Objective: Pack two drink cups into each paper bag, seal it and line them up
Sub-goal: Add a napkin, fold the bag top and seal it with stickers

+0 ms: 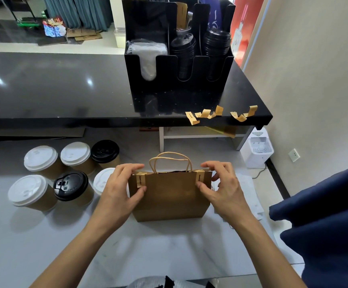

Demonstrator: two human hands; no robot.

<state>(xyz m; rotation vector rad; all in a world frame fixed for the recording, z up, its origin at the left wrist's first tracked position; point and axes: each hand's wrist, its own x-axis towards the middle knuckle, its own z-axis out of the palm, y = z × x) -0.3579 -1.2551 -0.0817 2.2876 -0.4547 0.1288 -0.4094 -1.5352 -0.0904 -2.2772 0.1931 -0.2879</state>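
You are holding the brown paper bag (170, 196), which is standing upright on the pale counter (33, 235) directly in front of you. Your left hand (121, 183) is pinching the bag's top left corner, with the thumb pressing on a tan sticker strip (141, 180) folded over the rim and the fingers (131, 167) curling behind. Your right hand (220, 183) is doing the same at the top right corner, where the thumb is lying beside a second sticker strip (200, 176). The twine handles (170, 161) are standing up between your hands. Left of the bag, six lidded drink cups (65, 173) are standing in two rows, four with white lids and two with black lids. On the far dark counter (54, 86), a black organizer (179, 59) is keeping stacked black lids, and loose sticker strips (220, 114) are lying near its front edge.
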